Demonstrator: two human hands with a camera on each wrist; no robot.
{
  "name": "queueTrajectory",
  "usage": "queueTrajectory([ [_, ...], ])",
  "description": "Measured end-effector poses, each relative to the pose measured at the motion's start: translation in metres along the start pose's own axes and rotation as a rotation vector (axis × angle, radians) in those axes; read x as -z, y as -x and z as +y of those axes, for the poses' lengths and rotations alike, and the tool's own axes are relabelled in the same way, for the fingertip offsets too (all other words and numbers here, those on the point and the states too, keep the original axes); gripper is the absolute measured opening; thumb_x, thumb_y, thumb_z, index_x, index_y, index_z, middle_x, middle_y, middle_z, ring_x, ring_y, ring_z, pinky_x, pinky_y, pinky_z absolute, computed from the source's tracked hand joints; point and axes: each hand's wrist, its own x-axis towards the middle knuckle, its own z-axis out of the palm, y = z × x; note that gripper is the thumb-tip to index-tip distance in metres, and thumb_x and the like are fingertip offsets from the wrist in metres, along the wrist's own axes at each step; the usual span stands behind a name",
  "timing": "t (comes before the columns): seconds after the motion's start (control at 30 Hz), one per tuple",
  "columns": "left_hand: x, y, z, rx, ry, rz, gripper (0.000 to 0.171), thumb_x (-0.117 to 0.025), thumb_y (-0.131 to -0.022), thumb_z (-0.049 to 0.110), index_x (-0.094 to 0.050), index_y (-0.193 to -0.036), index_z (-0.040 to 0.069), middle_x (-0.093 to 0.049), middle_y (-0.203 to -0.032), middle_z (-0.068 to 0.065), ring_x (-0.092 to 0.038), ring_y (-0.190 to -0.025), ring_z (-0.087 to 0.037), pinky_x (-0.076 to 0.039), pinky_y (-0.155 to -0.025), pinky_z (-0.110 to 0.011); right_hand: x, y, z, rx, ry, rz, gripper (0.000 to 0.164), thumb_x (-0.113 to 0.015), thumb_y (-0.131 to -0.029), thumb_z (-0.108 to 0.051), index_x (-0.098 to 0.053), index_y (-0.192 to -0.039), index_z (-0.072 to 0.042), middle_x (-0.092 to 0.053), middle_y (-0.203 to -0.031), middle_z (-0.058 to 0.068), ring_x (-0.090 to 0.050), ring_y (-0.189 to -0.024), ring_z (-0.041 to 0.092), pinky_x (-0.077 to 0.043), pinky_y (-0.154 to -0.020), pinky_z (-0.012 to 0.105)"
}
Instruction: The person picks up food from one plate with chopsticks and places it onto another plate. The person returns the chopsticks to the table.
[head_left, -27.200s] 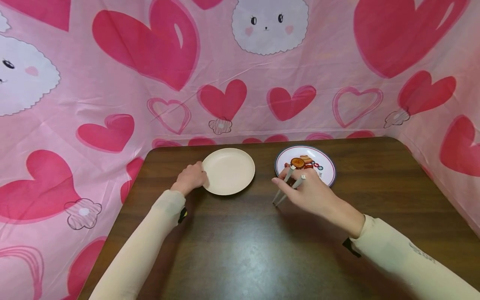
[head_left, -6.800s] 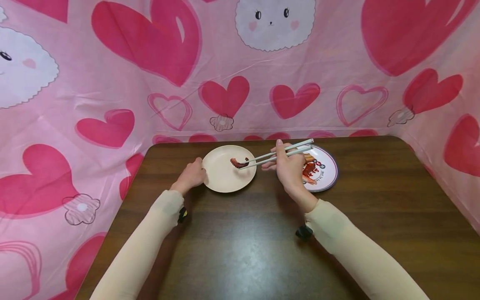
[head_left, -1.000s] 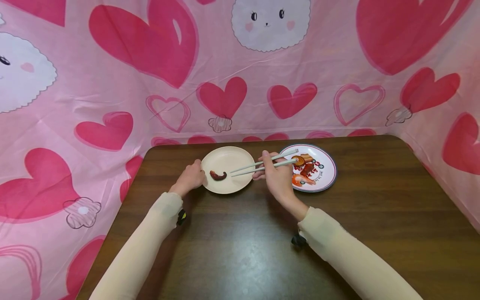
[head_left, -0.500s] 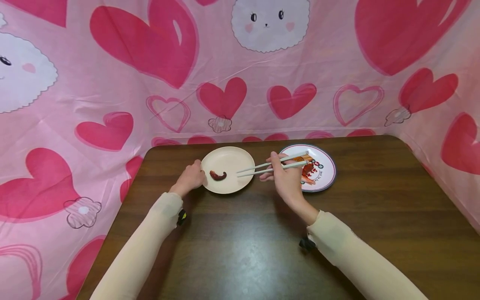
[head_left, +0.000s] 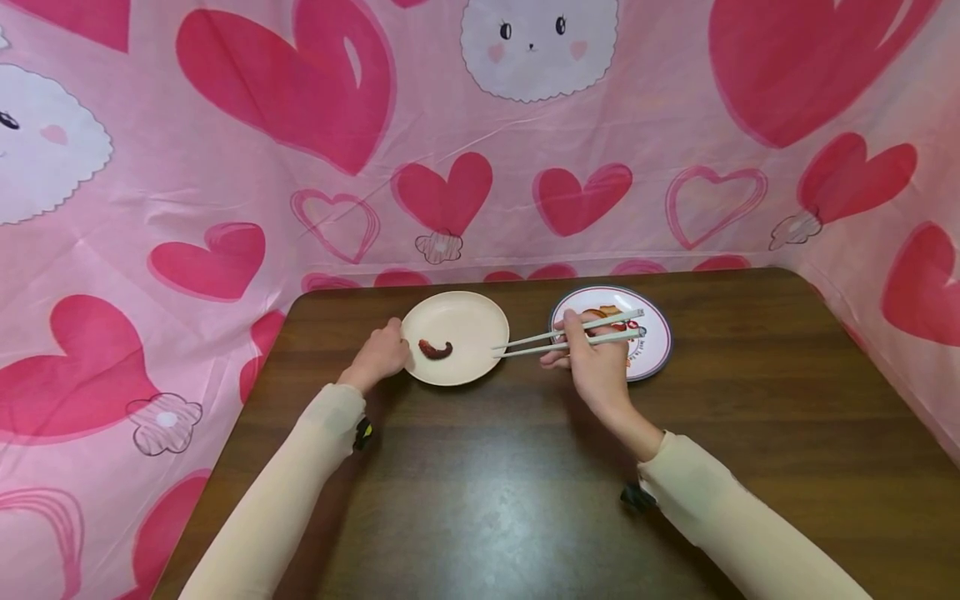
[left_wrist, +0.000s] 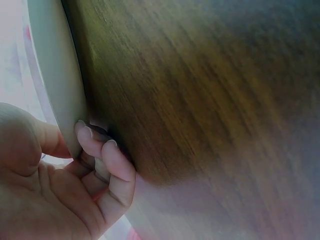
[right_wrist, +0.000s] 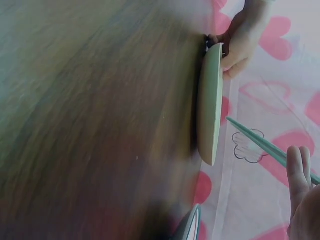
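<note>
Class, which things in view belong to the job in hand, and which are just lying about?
In the job:
left hand, gripping beige plate
right hand, holding chopsticks
brown piece, on beige plate
patterned plate, probably

Just there:
table
pink cloth

Place: room type unclear, screened off | wood-grain table [head_left: 480, 483], rounded far corners | heart-print fabric [head_left: 513, 137] beyond its far, left and right edges

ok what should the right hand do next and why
The right hand should probably ease the chopsticks rightward, clear of the cream plate: in the head view their tips appear at its right rim, pinching nothing, and the brown piece lies on the plate, apart from them.
</note>
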Motion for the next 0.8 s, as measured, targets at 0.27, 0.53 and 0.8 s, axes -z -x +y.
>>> queueTrajectory([
  [0.27, -0.002, -0.001, 0.0, -0.002, -0.008, 0.006, 0.043, -0.05, -0.101, 0.01, -0.039, -0.138, -0.009, -0.06, -0.117, -0.028, -0.058, -0.097, -0.038, -0.048, -0.092, -0.05, 0.016, 0.003, -0.007, 0.021, -0.004, -0.005, 0.038, -0.058, -0.109, -0.015, -0.06, -0.103, 0.022, -0.065, -0.073, 0.024, -0.071, -0.054, 0.026, -0.058, -0.054, 0.044],
  [0.53, -0.002, 0.001, 0.001, -0.001, -0.006, 0.011, 0.045, -0.05, -0.101, 0.01, -0.039, -0.14, -0.009, -0.06, -0.119, -0.028, -0.058, -0.098, -0.037, -0.048, -0.093, -0.05, 0.031, 0.003, -0.015, 0.006, 0.017, 0.014, 0.031, -0.059, -0.109, -0.018, -0.067, -0.1, 0.01, -0.068, -0.074, 0.027, -0.071, -0.053, 0.026, -0.058, -0.053, 0.043],
  [0.8, -0.002, 0.002, 0.001, 0.001, -0.002, 0.011, 0.045, -0.051, -0.1, 0.01, -0.04, -0.14, -0.008, -0.06, -0.119, -0.028, -0.058, -0.099, -0.037, -0.049, -0.094, -0.051, 0.048, 0.003, -0.024, -0.048, 0.038, 0.052, 0.036, -0.061, -0.108, -0.025, -0.07, -0.099, 0.009, -0.067, -0.076, 0.034, -0.071, -0.053, 0.025, -0.058, -0.054, 0.042],
])
